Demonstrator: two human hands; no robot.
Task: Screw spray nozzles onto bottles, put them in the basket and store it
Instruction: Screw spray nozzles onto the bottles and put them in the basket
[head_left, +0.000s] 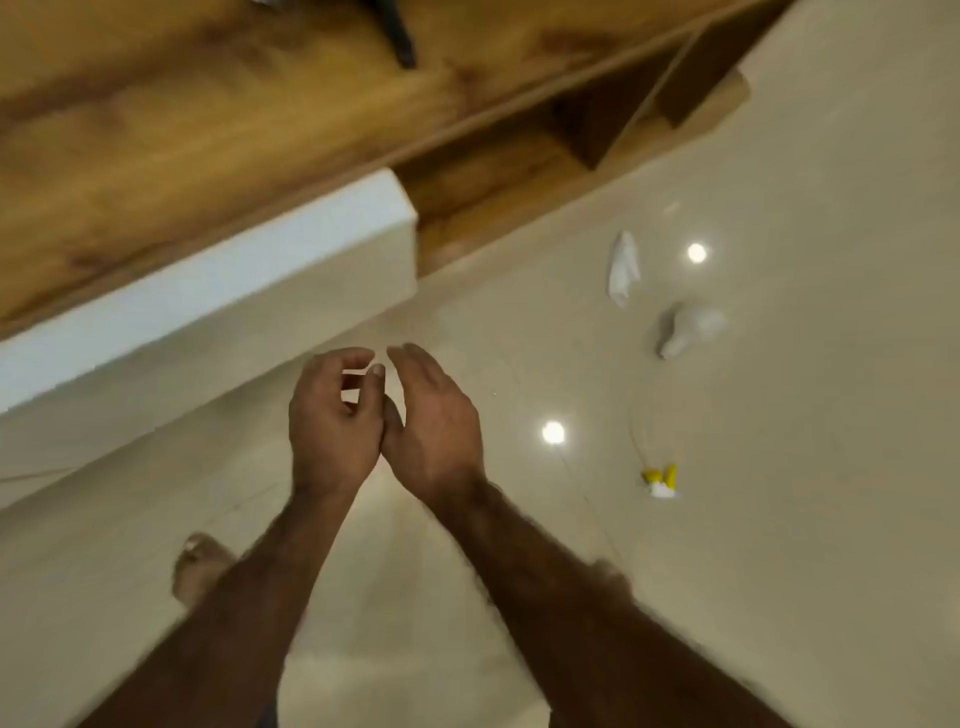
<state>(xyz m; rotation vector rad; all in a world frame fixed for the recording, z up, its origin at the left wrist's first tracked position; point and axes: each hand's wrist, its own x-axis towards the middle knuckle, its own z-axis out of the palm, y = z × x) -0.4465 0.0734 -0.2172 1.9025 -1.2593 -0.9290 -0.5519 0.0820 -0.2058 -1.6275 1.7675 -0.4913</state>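
— Forearms, two, bare, entering from the bottom edge and meeting mid-frame. What is listed for the hands?

— Item one: left hand (332, 421), fingers curled loosely, thumb up, grip released, nothing in it. Item two: right hand (434, 426), palm turned toward the left one, fingers slack, grip likewise released and empty. The two touch at the heel of the thumbs.

— And the task goods?

— Item three: bottle (688, 328), white, lying on its side on the floor, well to the right of the hands, no nozzle on its neck. Item four: spray nozzle (661, 480), yellow and white, lying on the floor below the bottle in the frame, apart from it, with a thin tube running up from it. Neither is touched by a hand.

— Anything else nearby?

— Item five: crumpled white cloth or paper (623, 269), which of the two cannot be told, on the floor above the bottle. Item six: floor (831, 467), glossy beige tile, with two round light reflections. Item seven: foot (200, 566), bare, blurred, beside the left forearm. Item eight: wooden cabinet (208, 130), upper left, with open compartments at its right end and a white front panel (218, 291) lower down. Item nine: dark object (400, 36) on the cabinet top, too blurred to name.
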